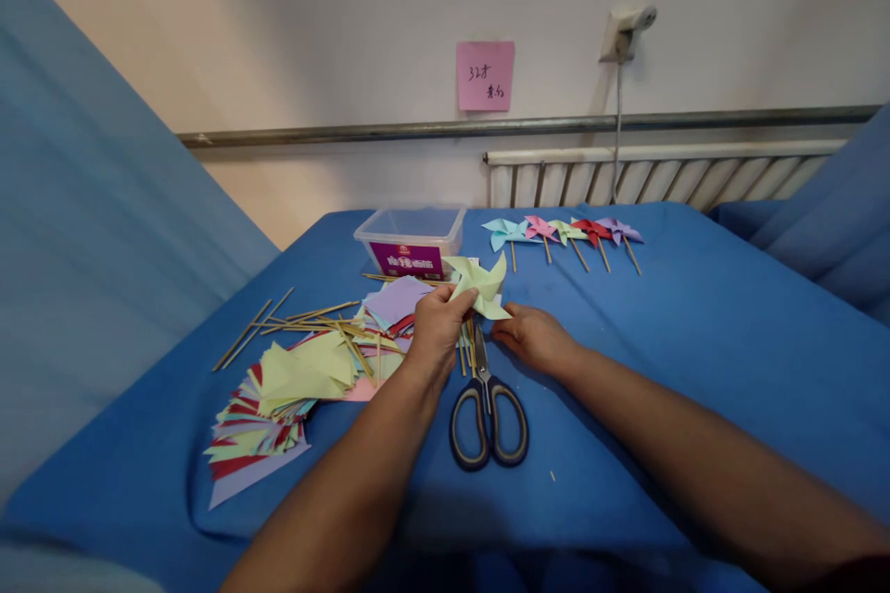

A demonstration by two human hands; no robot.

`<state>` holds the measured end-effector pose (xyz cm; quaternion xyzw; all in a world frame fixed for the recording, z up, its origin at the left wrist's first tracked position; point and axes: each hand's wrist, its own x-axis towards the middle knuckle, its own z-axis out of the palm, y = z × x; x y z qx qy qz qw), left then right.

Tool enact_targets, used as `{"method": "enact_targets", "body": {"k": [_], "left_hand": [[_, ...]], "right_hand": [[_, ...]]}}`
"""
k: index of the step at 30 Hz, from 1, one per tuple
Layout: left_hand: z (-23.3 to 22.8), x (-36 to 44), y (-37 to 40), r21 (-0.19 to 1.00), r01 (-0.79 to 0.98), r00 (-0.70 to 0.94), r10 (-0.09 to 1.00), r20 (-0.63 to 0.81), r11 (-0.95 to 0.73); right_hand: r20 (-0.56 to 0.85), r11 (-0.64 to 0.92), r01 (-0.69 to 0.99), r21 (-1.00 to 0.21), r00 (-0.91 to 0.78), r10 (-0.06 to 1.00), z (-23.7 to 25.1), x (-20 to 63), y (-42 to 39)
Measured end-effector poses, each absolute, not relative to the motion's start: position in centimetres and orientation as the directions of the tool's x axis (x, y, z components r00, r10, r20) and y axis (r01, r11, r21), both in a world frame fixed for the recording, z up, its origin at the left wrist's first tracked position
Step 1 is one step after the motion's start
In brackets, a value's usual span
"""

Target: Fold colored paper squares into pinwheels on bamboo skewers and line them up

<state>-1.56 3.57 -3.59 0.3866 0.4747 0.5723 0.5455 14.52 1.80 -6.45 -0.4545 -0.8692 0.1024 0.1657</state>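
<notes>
Pale-yellow folded paper pinwheel point(479, 285) held above the blue cloth-covered table point(695, 334), just ahead of both hands. Left hand point(437, 330) pinches its lower-left blade, fingers closed on the paper. Right hand point(534, 338) lies low at its lower-right edge, fingers curled; grip cannot be told. Left hand nearer. Grey-handled scissors point(487, 417) lie between the wrists, blades pointing towards the pinwheel. Thin wooden sticks point(306, 320) left.
</notes>
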Motion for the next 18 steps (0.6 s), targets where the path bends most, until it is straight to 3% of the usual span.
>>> {"method": "enact_targets", "body": {"k": [5,12,18], "left_hand": [[-3.6,-1.6,3.6,0.962,-0.27,-0.097,0.992,-0.08,0.051],[-3.8,-1.6,3.7,0.963,-0.262,-0.096,0.992,-0.086,0.058],[-3.8,-1.6,3.7,0.965,-0.254,-0.087,0.992,-0.091,0.066]], "right_hand": [[0.17,0.437,0.825,-0.358,-0.402,0.9,-6.8,14.9,2.3],[0.148,0.409,0.657,-0.634,-0.416,0.897,-8.0,16.3,3.0],[0.147,0.363,0.678,-0.64,-0.356,0.923,-8.1,17.0,3.5]]}}
